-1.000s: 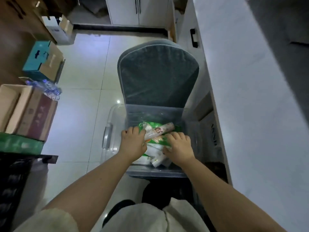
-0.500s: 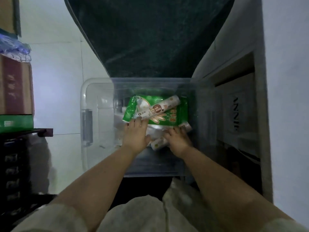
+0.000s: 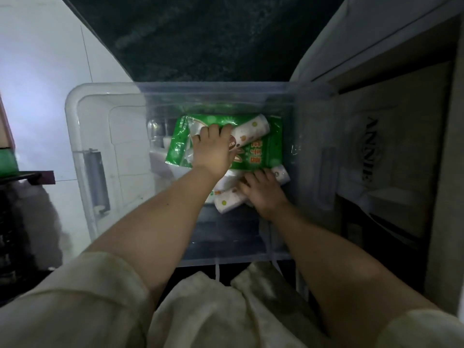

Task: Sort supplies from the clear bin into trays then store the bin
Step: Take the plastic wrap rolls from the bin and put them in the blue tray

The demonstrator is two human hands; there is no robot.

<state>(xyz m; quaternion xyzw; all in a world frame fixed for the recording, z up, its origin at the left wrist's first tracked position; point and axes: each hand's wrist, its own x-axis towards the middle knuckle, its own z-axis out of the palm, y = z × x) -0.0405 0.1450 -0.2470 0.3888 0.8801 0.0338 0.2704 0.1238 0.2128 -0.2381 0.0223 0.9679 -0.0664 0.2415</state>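
The clear bin (image 3: 75,106) sits on a dark chair seat right below me. Inside lies a green plastic pack (image 3: 263,151) with a white dotted roll (image 3: 251,129) across its top. More white rolls (image 3: 227,202) lie at the pack's near edge. My left hand (image 3: 213,149) rests on the pack's left half, fingers curled over the upper roll's left end. My right hand (image 3: 263,192) presses down on the lower rolls, fingers bent around one. Both hands are inside the bin.
The chair's dark green backrest (image 3: 200,33) rises just behind the bin. A cabinet (image 3: 401,26) with a printed bag (image 3: 371,151) stands close on the right. White tiled floor (image 3: 37,71) lies to the left, with a dark shelf edge (image 3: 27,177) at the far left.
The camera has dropped closer to the bin. My left hand has slid up from the lower rolls onto the green pack and the top roll. My right hand stays on the lower rolls.
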